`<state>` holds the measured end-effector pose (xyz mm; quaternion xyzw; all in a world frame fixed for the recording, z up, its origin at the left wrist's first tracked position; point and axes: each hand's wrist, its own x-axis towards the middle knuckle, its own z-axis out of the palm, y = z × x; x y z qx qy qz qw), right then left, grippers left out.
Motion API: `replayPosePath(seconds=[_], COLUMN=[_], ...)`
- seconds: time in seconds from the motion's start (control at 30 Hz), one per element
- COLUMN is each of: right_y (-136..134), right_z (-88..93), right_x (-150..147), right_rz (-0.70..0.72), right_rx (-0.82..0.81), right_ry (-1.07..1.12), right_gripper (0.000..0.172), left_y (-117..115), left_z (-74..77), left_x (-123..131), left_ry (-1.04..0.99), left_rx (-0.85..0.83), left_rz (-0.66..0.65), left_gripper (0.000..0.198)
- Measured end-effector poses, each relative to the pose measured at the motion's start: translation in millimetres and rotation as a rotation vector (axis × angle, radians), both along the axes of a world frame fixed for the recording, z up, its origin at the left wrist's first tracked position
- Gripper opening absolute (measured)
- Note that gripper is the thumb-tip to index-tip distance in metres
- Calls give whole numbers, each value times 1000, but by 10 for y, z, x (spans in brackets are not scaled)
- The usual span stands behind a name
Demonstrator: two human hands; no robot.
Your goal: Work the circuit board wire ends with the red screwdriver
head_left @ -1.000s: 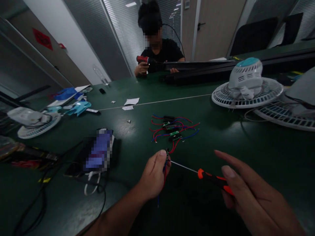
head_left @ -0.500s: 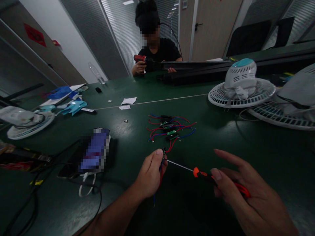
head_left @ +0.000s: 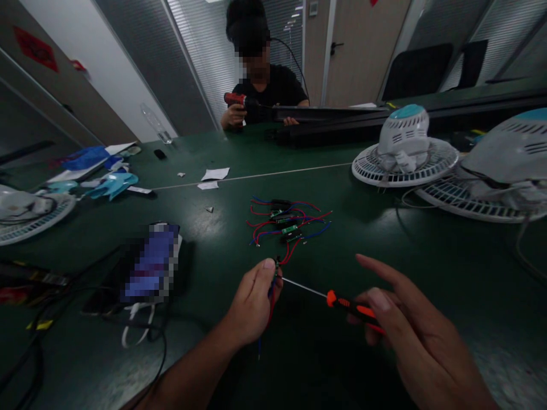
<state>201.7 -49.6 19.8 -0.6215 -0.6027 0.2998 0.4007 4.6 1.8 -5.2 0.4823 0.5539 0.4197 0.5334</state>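
My left hand (head_left: 255, 304) is closed around a small part with red and blue wires (head_left: 270, 310), pinched between thumb and fingers. Most of that part is hidden by the hand. In my right hand (head_left: 421, 333) is a screwdriver (head_left: 342, 303) with an orange and black handle, its index finger stretched out above. The thin metal shaft points left, and its tip meets the part at my left fingertips. Just beyond lie several small green circuit boards (head_left: 289, 230) with black pieces and red and blue wires.
White fan parts with grilles (head_left: 401, 165) stand at the right. A phone (head_left: 151, 262) with cables lies left. Across the green table (head_left: 171, 196), a person (head_left: 267, 85) holds a red power drill (head_left: 235, 99) against a long dark bar (head_left: 329, 114). Paper scraps (head_left: 215, 173) lie mid-table.
The view has shifted, so most things appear slightly further left. My right hand's thumb sits further back along the screwdriver handle. The tip stays at the part in my left hand.
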Motion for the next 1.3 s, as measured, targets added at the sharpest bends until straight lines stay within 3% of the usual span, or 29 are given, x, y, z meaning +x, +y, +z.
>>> replayPosePath(seconds=[0.13,0.37,0.7,1.07,1.3], right_y=[7,18,30,17,25], right_z=[-4,50,49,10,52], right_x=[13,-6,0,-4,5], right_rz=[18,31,-11,-32,17], right_rx=[-82,69,44,-134,-36], right_ry=[-52,-113,-120,-28,-126], right_gripper=[43,40,42,48,43], left_y=[9,9,11,17,8], left_z=[8,-9,-39,-12,27], left_x=[-4,-8,-27,-9,-8], left_ry=[-16,-25,-32,-26,2], left_rx=[-6,-12,-5,-6,-2], left_rz=[31,8,-4,24,-10], left_gripper=[42,42,39,41,40])
